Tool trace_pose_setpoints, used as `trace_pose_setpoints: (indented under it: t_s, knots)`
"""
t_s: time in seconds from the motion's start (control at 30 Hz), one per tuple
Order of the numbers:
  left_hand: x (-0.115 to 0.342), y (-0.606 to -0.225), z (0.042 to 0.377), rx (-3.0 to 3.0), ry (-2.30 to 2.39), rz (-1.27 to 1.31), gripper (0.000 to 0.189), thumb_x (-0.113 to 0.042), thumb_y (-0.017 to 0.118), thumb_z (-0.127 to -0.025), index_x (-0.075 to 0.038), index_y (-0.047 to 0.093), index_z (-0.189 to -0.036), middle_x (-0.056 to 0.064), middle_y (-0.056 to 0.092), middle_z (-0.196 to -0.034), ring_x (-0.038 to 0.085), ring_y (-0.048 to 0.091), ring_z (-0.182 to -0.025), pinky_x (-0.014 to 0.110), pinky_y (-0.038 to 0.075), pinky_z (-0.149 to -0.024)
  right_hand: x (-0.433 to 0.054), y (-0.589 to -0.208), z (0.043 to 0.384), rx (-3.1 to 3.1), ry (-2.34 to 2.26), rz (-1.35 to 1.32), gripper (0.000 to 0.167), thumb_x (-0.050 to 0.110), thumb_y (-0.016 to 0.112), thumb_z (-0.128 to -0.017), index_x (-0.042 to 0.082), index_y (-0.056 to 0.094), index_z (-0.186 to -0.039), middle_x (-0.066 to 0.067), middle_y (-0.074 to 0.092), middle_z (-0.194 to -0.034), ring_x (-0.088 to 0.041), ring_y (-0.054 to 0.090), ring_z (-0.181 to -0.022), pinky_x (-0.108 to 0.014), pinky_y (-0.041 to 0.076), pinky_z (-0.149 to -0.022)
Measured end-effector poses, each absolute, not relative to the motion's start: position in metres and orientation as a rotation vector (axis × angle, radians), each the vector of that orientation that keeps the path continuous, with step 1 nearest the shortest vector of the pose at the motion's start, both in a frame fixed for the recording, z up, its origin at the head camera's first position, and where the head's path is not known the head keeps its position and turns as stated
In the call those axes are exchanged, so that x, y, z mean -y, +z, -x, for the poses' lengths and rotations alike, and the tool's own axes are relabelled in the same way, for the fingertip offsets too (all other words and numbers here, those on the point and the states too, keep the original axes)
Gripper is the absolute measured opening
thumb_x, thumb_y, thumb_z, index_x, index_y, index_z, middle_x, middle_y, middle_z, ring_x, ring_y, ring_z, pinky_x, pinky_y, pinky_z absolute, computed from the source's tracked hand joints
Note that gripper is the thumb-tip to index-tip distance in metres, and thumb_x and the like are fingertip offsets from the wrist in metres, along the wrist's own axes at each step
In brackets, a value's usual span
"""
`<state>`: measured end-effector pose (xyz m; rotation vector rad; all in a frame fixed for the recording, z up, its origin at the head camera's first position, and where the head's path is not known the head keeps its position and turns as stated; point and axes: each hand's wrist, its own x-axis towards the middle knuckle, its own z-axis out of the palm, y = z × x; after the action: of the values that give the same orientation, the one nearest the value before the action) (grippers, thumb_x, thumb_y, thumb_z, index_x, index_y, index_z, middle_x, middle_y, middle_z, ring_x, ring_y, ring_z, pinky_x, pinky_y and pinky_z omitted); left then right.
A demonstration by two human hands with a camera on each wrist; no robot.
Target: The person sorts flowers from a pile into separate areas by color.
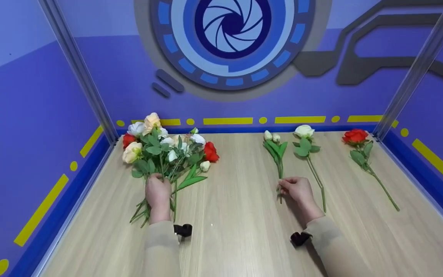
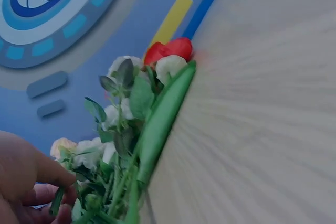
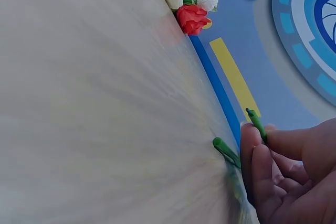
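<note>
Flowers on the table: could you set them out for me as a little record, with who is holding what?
Left hand: fingers grip stems of the mixed bunch
Right hand: fingers pinch the white tulips by the stem
Bunch colours: red, white, peach, green leaves
Lying loose at right: white rose, then red rose
Surface: pale wood-grain table
Backdrop: blue-purple wall with yellow markings

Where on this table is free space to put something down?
Bare: the middle, between the flower bunch and white tulips; also between the single white rose and rightmost red rose. Crowded: under the bunch and around the right hand.
</note>
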<state>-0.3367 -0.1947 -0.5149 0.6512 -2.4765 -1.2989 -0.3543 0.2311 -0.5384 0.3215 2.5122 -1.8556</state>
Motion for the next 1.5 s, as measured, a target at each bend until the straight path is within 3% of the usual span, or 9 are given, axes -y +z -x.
trace_pose_setpoints:
  t_s: [0.2,0.33,0.4,0.67,0.97,1.37,1.5]
  knots:
    - [0.1959,-0.5046,0.3396,2.128,-1.994,-0.632,0.045,-0.011,0.06,-0.104,0.012,0.049,-0.141,0.024,0.073,-0.106,0.02,0.072,-0.071,0.029,0.058,-0.064,-0.2315,-0.5376,0.3531,-2.465,-1.902,-0.305,0.029,0.007,0.068,-0.098,-0.014,0.065,-0.117,-0.004,0.074,-0.079,-0.006,0.066,-0.058,-0.019,0.056,-0.057]
    - [0.1971,-0.5045,0.3392,2.002,-2.177,-0.629,0.047,-0.014,0.053,-0.108,0.011,0.046,-0.147,0.009,0.074,-0.085,0.009,0.065,-0.058,0.026,0.058,-0.059,-0.2308,-0.538,0.3523,-2.482,-1.864,-0.277,0.028,0.004,0.068,-0.097,-0.015,0.063,-0.116,-0.007,0.074,-0.081,-0.007,0.066,-0.056,-0.02,0.057,-0.057]
    - [0.1978,-0.505,0.3387,1.976,-2.21,-0.633,0.046,-0.015,0.05,-0.109,0.009,0.045,-0.149,0.002,0.072,-0.079,0.009,0.066,-0.059,0.027,0.058,-0.06,-0.2308,-0.5386,0.3523,-2.51,-1.826,-0.262,0.028,0.004,0.069,-0.096,-0.016,0.063,-0.115,-0.008,0.074,-0.081,-0.007,0.066,-0.056,-0.02,0.057,-0.057]
    - [0.1949,-0.5067,0.3393,1.862,-2.276,-0.619,0.042,-0.007,0.052,-0.107,0.01,0.047,-0.145,0.004,0.072,-0.08,0.014,0.071,-0.067,0.028,0.06,-0.063,-0.2317,-0.539,0.3521,-2.639,-1.672,-0.244,0.026,0.007,0.071,-0.094,-0.013,0.066,-0.111,-0.009,0.074,-0.08,-0.007,0.064,-0.055,-0.022,0.057,-0.055]
    - [0.1916,-0.5082,0.3404,1.874,-2.276,-0.599,0.041,-0.006,0.054,-0.106,0.011,0.048,-0.143,0.011,0.075,-0.092,0.016,0.074,-0.074,0.028,0.062,-0.067,-0.2323,-0.5399,0.352,-2.698,-1.586,-0.229,0.028,0.007,0.072,-0.093,-0.012,0.066,-0.112,-0.012,0.075,-0.08,-0.008,0.065,-0.057,-0.022,0.055,-0.053]
    - [0.1905,-0.5074,0.3385,1.807,-2.351,-0.581,0.048,-0.004,0.056,-0.105,0.007,0.043,-0.149,0.008,0.076,-0.097,0.01,0.075,-0.076,0.024,0.062,-0.073,-0.2341,-0.5405,0.3534,-2.693,-1.582,-0.248,0.035,0.011,0.072,-0.094,-0.012,0.064,-0.119,-0.014,0.076,-0.085,-0.007,0.065,-0.057,-0.022,0.056,-0.054]
    - [0.1889,-0.5058,0.3396,1.805,-2.356,-0.565,0.047,-0.003,0.055,-0.105,0.008,0.042,-0.149,0.015,0.076,-0.105,0.012,0.076,-0.079,0.025,0.063,-0.074,-0.2338,-0.539,0.3533,-2.699,-1.599,-0.254,0.035,0.012,0.072,-0.095,-0.011,0.062,-0.119,-0.014,0.076,-0.084,-0.007,0.065,-0.055,-0.022,0.054,-0.053]
